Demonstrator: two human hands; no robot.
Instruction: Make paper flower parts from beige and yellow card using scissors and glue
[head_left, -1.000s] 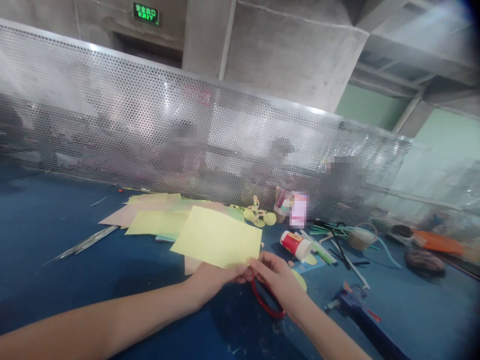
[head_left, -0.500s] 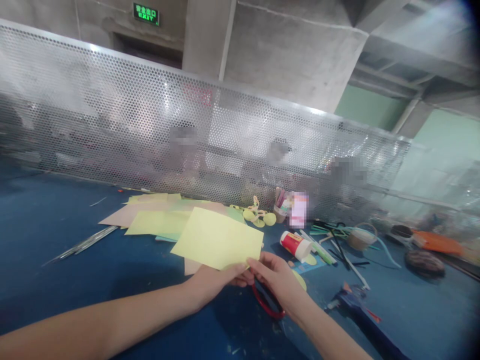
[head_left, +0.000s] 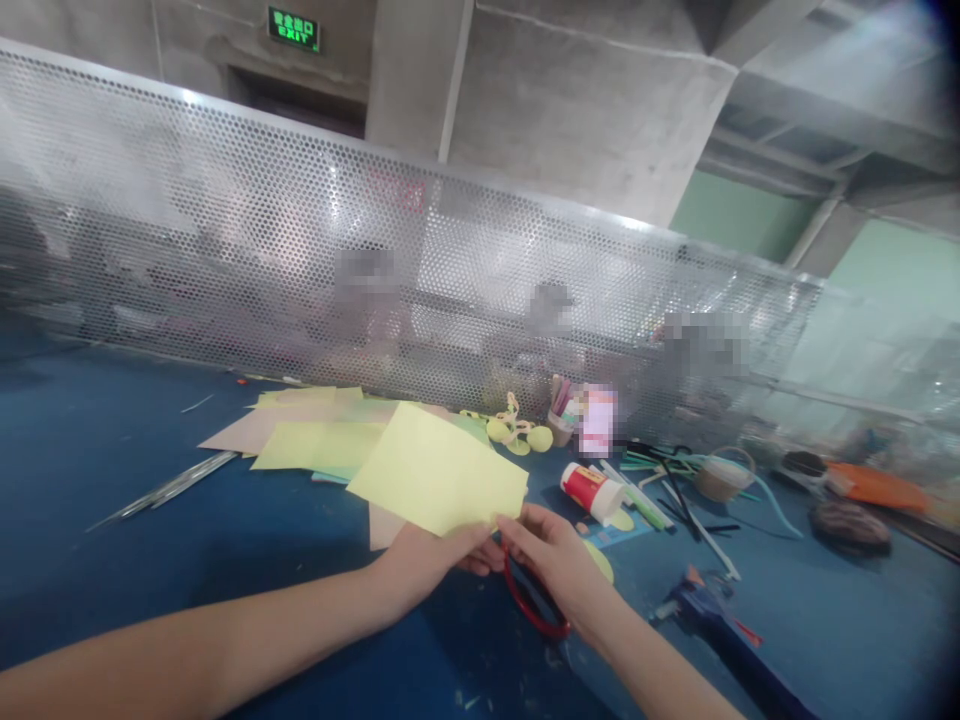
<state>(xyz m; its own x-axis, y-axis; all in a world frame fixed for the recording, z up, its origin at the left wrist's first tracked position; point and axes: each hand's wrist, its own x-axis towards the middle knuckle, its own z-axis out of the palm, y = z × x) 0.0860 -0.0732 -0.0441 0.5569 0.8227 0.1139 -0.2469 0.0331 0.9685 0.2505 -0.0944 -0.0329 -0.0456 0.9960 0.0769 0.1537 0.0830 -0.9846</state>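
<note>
A sheet of pale yellow paper [head_left: 442, 470] is held up tilted above the table. My left hand [head_left: 450, 555] is closed on its lower edge, thumb on top and fingers underneath. Red-handled scissors [head_left: 536, 605] hang from my right hand [head_left: 551, 545], one handle loop showing below the palm. The right thumb and forefinger come together at the paper's lower right corner; whether they also pinch it I cannot tell. The scissor blades are hidden. Behind the sheet lie more yellow and pinkish papers [head_left: 315, 445], spread in a loose pile.
Right of my hands lie a white bottle with a red label [head_left: 591, 490], pipe cleaners [head_left: 679, 495] and a blue glue gun [head_left: 724, 630]. Yellow paper shapes [head_left: 517, 435] and a cup of sticks [head_left: 562, 410] stand near the perforated metal screen [head_left: 480, 270]. Silvery strips [head_left: 172, 485] lie left.
The yellow sheet has turned slightly, its upper left edge rising and shifting right. Both hands stay almost in the same place.
</note>
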